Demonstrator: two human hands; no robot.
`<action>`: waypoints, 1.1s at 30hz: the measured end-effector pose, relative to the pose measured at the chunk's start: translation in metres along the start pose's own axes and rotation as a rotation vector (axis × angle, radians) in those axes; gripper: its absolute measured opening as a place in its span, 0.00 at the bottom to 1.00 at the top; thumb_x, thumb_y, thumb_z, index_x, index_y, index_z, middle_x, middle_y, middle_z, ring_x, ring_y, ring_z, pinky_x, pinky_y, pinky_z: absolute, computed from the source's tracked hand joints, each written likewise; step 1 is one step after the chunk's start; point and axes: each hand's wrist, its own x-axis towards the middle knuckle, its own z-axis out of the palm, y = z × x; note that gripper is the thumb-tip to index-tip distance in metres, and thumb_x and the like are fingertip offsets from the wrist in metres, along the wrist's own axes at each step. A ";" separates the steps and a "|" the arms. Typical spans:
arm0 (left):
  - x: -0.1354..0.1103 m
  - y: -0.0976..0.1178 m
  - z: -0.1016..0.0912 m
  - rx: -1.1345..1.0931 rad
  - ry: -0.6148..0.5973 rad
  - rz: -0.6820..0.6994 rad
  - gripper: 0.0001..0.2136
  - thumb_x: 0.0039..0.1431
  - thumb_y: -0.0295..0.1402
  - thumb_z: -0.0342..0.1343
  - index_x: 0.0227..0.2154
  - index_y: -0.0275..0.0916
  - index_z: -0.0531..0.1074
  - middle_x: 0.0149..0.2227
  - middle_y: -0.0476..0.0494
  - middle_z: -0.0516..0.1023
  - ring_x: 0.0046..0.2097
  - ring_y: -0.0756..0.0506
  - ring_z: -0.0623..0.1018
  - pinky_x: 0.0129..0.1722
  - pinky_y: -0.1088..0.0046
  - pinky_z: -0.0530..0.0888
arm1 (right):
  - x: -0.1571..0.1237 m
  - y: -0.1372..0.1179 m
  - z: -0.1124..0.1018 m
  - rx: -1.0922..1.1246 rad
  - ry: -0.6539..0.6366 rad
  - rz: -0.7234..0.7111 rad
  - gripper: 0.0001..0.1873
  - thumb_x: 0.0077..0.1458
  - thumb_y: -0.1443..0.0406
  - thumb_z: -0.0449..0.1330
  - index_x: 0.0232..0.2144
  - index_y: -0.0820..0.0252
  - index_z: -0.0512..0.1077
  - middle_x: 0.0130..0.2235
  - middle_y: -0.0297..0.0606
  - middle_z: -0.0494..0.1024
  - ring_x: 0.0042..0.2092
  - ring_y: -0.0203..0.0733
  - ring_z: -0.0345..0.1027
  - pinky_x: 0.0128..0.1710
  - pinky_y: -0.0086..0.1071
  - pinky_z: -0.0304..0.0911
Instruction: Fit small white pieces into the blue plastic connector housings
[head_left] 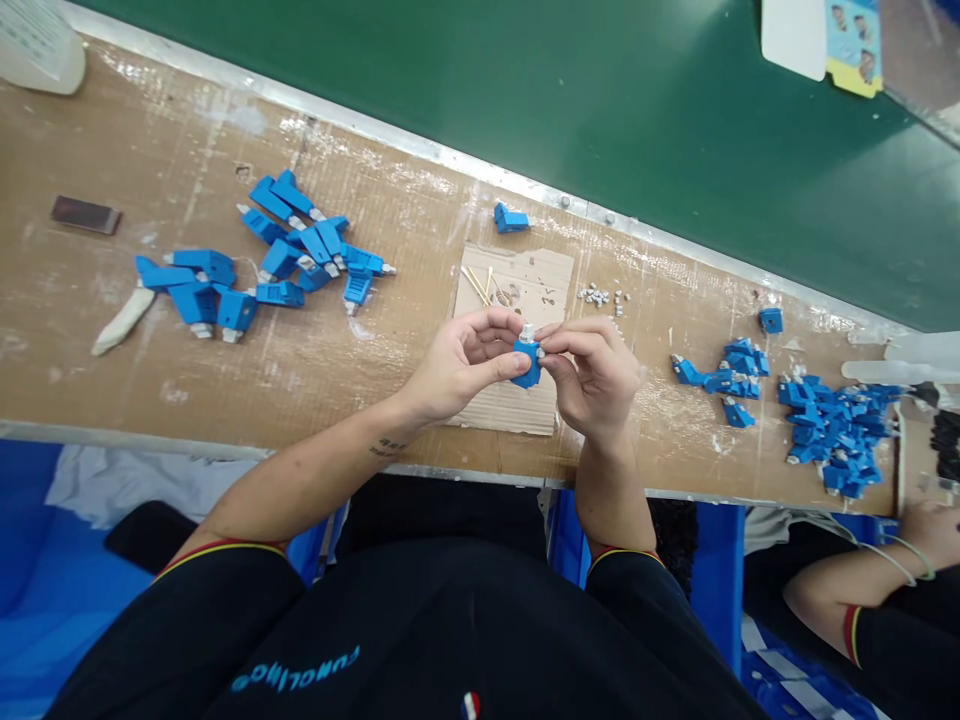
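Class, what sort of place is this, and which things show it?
Likely a factory assembly line: a heap of small blue plastic pieces, a long flat green surface like a conveyor belt, and a co-worker's bare forearm at the right.

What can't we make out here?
All in the head view:
- Blue plastic part: left side partly hidden by the left hand.
- Pale bit at the fingertips of the right hand: mostly covered; loose or attached, can't tell.
- Small grey-white pieces: too small for exact shape.
- Translucent bottle: cut off by top and left edges; label print too faint.
- Co-worker's hand: cut off by right edge; anything held is unseen.
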 end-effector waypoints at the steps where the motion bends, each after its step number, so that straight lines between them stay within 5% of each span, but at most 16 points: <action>1: 0.000 0.000 0.000 0.003 0.001 0.002 0.23 0.45 0.41 0.82 0.38 0.37 0.78 0.36 0.44 0.83 0.36 0.47 0.82 0.36 0.73 0.81 | 0.000 0.000 0.000 -0.009 -0.004 -0.001 0.04 0.69 0.66 0.62 0.43 0.50 0.76 0.40 0.36 0.83 0.41 0.43 0.81 0.40 0.40 0.78; 19: 0.001 -0.002 -0.007 0.069 -0.011 0.015 0.23 0.47 0.42 0.81 0.40 0.37 0.77 0.35 0.47 0.82 0.35 0.50 0.82 0.35 0.77 0.80 | 0.000 0.004 -0.001 -0.070 -0.038 -0.069 0.04 0.70 0.67 0.62 0.45 0.52 0.75 0.40 0.35 0.82 0.42 0.39 0.80 0.41 0.36 0.79; 33: -0.003 0.008 -0.005 0.154 -0.033 0.078 0.22 0.42 0.34 0.83 0.32 0.36 0.75 0.32 0.47 0.85 0.31 0.48 0.84 0.32 0.75 0.84 | -0.002 0.004 -0.001 0.182 -0.046 -0.001 0.06 0.65 0.71 0.66 0.39 0.52 0.79 0.39 0.32 0.83 0.44 0.39 0.84 0.44 0.34 0.82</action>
